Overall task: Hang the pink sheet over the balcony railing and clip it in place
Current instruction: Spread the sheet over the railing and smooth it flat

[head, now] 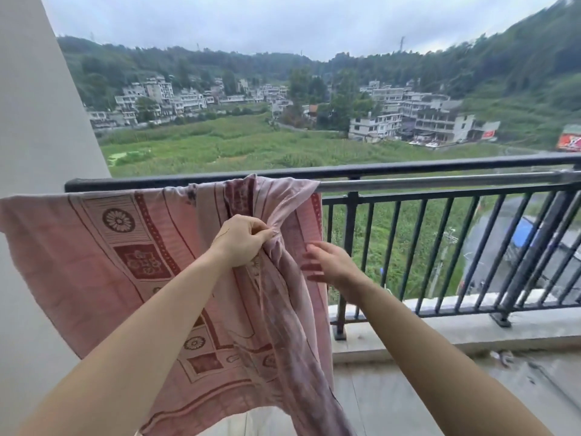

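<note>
Pink, thin and limp, the sheet point(94, 256) drapes over the railing point(408, 176), bunched in the clenched left hand point(242, 240) while the open right hand point(327, 262) touches its edge, the better place to pinch.

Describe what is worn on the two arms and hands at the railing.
Nothing is worn. Both forearms are bare as far as the picture shows, no sleeves in view. The left hand and right hand have no gloves, rings, watch or bracelet visible.

Two bare forearms — no sleeves, rings or watch.
</note>
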